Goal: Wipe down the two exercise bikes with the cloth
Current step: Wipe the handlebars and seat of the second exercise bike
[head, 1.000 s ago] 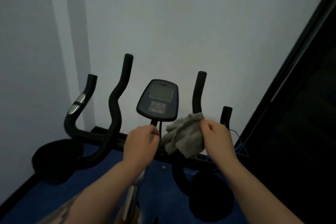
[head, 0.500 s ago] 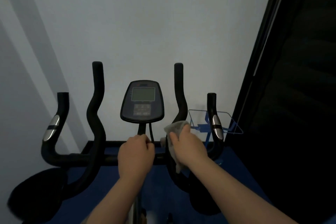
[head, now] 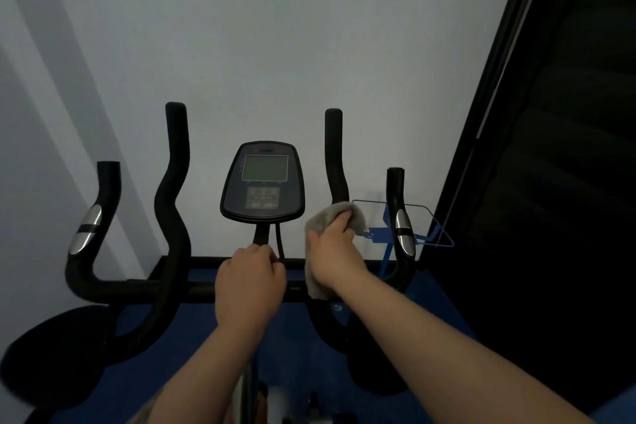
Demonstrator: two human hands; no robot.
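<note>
An exercise bike [head: 261, 289] fills the lower half of the frame, seen from above its handlebars, with a pale wall [head: 275, 45] behind it and a dark panel [head: 557, 148] down the right side. At the centre, the console [head: 263, 182] stands upright on its stem, its grey screen facing the camera. The left hand [head: 249, 280] sits just below the console, fingers curled around the crossbar where the stem meets it. To its right, the right hand [head: 332, 251] grips a grey cloth [head: 339, 217] wrapped around the lower bend of the inner right handlebar [head: 334, 155]; the fingers curl over the cloth, and a loose end of it hangs below the wrist against the crossbar. The outer right grip [head: 399, 217], with its silver sensor plate, stands just beside the cloth toward the right. On the left of the frame, the inner left handlebar [head: 173, 203] curves upward, and the outer left grip [head: 93, 217] carries a matching silver plate. A blue wire rack [head: 437, 234] shows behind the right grips, near the dark panel. Blue floor [head: 192, 348] lies beneath the bike.
</note>
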